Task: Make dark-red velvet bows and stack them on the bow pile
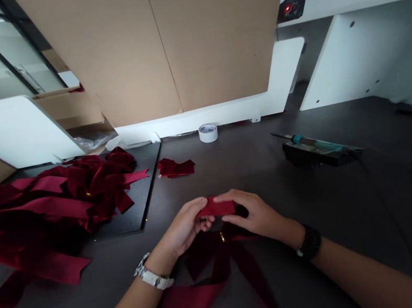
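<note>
A short red strip (216,207) is pinched at its ends between the left hand (186,228) and the right hand (251,214), just above a red bow (217,263) lying on the dark table (256,166). A ribbon pile (52,207) is heaped to the left. Tape (208,133) stands at the far edge; a soldering iron (314,144) rests to the right.

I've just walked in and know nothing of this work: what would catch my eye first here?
A heap of dark red ribbon at far left stands out most. In the middle, the left hand and right hand pinch a short red strip between them, above a red bow on the table. At right lies a teal-handled iron on a black stand.
</note>
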The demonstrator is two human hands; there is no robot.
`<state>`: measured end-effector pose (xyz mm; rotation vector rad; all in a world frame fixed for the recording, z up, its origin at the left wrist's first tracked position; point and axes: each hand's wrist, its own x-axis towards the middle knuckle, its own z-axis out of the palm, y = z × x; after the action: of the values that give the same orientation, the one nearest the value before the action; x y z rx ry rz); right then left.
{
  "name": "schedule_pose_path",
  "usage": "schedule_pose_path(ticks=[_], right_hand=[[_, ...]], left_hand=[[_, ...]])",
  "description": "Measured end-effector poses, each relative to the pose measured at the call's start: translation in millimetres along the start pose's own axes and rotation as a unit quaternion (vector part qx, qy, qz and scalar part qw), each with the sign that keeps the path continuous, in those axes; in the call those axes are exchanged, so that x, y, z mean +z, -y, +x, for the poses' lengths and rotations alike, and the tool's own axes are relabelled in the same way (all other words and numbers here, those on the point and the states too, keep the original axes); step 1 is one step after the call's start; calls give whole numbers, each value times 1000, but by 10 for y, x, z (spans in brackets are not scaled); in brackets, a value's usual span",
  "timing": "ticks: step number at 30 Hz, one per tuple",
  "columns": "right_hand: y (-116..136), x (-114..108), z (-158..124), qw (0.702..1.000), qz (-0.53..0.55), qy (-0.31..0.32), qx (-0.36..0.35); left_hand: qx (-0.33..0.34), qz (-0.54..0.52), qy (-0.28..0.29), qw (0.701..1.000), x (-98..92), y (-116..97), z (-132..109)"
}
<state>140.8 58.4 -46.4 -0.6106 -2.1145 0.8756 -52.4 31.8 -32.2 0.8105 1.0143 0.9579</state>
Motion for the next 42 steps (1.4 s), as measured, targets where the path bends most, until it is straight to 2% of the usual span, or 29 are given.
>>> schedule_pose_path(ticks=[2,7,12,17,21,25,30,36,42], right_hand=[[19,-11,0,999,-33,1,-15],[57,-13,-5,998,-36,-13,-47],[69,-19,-16,998,2,-58,1],[39,-4,-15,995,23,-81,45],[31,23,-7,991,62,-85,77],[30,54,-2,980,135,-94,111],[10,80,-6,965,184,-90,162],[21,88,-7,953,229,-99,170],[46,81,-5,955,224,-87,175]], left_hand=[[-8,7,1,1000,-24,-14,-5],[-6,60,18,998,34,-10,-61],[97,138,40,985,84,6,-87],[132,177,77,972,91,7,-115],[180,246,32,952,89,35,-122],[201,292,-19,935,85,51,-107],[242,314,-34,917,70,58,-83],[270,366,-47,889,89,70,-115],[267,366,-75,888,91,49,-114]])
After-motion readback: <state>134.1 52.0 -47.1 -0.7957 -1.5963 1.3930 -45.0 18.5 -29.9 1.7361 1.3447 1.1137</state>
